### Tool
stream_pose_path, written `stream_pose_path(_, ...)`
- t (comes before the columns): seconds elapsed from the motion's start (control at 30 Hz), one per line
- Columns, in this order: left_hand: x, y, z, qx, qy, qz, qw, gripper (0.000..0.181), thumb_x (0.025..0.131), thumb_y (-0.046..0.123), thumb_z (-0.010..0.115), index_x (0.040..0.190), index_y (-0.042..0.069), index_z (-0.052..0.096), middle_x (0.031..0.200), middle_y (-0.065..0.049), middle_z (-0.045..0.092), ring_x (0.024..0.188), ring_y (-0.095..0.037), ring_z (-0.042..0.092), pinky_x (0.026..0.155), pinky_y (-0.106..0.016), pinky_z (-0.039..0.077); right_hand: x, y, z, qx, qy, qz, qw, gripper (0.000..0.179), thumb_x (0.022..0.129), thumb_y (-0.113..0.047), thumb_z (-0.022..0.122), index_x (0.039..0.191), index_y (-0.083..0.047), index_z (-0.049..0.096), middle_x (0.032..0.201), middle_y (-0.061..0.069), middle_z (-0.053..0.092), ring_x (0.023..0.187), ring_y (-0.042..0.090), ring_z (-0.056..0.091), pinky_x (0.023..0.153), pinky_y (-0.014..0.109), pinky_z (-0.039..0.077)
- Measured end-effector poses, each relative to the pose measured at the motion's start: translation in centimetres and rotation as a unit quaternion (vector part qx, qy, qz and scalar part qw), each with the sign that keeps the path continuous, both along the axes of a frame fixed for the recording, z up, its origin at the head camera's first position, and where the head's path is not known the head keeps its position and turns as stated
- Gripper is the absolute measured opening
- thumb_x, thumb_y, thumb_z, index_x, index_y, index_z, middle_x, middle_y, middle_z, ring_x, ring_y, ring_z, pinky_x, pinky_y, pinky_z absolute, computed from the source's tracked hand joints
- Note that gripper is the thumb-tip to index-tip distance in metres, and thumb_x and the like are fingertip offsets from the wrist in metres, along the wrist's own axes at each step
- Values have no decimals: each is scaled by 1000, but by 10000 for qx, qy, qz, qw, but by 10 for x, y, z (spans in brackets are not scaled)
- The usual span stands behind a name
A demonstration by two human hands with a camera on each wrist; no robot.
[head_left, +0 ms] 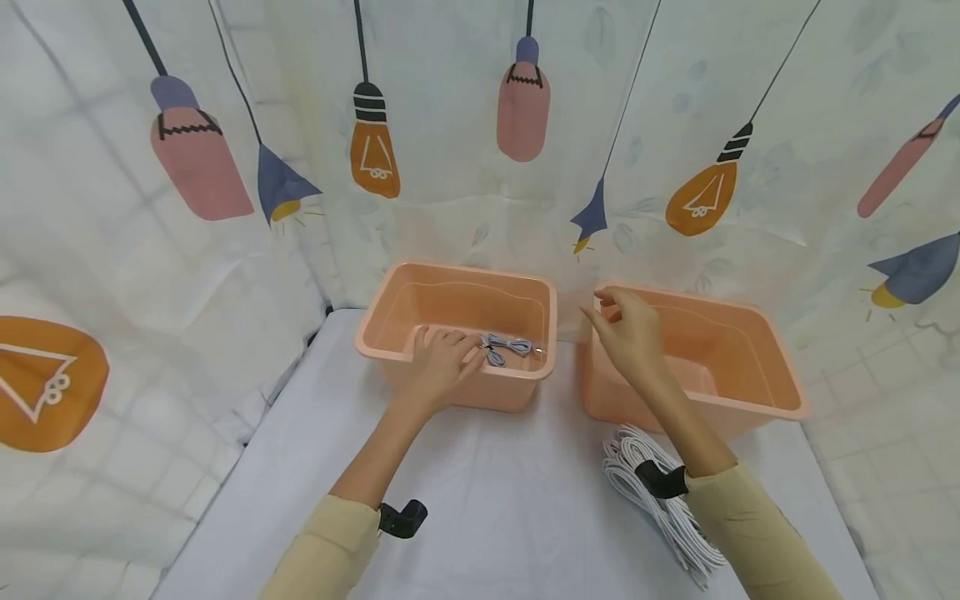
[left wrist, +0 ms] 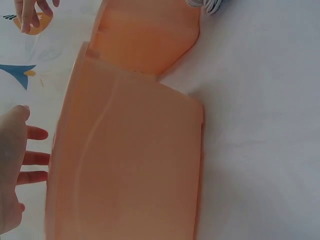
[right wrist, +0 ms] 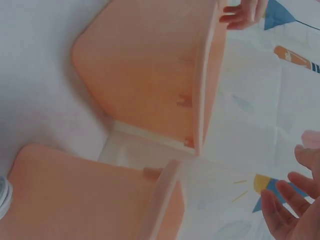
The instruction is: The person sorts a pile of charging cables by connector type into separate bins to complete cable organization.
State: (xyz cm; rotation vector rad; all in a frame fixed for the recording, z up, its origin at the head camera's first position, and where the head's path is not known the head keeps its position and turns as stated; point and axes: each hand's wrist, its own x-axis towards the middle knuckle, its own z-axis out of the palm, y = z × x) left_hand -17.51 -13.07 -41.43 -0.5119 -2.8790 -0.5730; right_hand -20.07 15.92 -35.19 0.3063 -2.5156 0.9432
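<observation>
From my remote station, I'm seeing a white-covered table bearing a left bin and a right bin, both peach-coloured and standing upright, slightly apart. A bundle of white cord is lying just in front of the right bin.

Bright, diffuse light fills the head view, leaving the printed curtain pale and nearly washed out. Wide-angle distortion enlarges the printed light bulb between eight and nine o'clock. Soft-edged shadow spreads over the white tablecloth beneath the left peach plastic bin. Both wrist views are dimmer, greyer and softer in detail; faint shadow borders that bin's three o'clock side in the left, nine o'clock in the right.
</observation>
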Motion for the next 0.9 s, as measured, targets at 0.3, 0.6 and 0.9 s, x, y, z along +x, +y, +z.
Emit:
stream_pose_path(0.3,-2,21,8,-237,86,-229,9994,39,110,42,54,136,17,69,139,-8,69,136,-34,57,123,-70,20,26,24,-11,-22,413,-17,9991,28,96,-13,79,117,5,73,112,22,75,88,41,71,78,55,59)
stream_pose_path(0.6,-2,47,10,-317,468,-533,9970,39,109,42,56,137,19,69,133,-4,70,129,-31,61,120,-68,28,54,45,-21,260,493,-181,9983,27,94,-13,80,116,2,75,105,20,76,82,36,71,64,33,57)
stream_pose_path(0.9,-1,75,10,-419,539,-682,9953,38,112,41,48,139,23,67,139,-1,67,134,-28,58,122,-61,28,75,68,-35,338,351,-138,9987,29,92,-9,82,116,4,74,104,22,74,83,36,70,62,23,57)
